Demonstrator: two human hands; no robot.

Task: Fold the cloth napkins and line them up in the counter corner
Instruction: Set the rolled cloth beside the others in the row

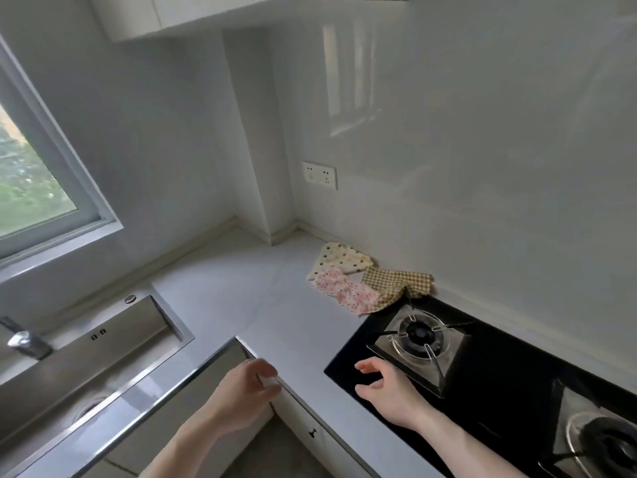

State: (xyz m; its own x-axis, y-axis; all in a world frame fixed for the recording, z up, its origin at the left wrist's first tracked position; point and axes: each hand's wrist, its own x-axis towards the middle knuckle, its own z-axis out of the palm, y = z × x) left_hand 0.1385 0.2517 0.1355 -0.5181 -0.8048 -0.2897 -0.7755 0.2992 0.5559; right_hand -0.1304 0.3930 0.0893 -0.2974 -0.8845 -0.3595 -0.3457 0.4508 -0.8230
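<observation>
I am holding both hands low at the near edge of the table, neither carrying anything. My left hand (246,391) is hovering over the table's near corner with fingers loosely curled and empty; whether it is touching the edge I cannot tell. My right hand (386,391) is hanging over the near left corner of the black stove (499,374), fingers spread and relaxed, apparently readying a reach.

Three napkins are lying in a loose heap at the far right of the table (275,305), against the wall and just beside the stove's far edge. The dotted napkin (341,258) is lying farthest, the pink napkin (344,293) is overlapping its near side, and the checked napkin (396,284) is bunched to the right. The heap's long axis is running from far left to near right. None looks neatly folded, so I judge the folding is not yet begun.
</observation>
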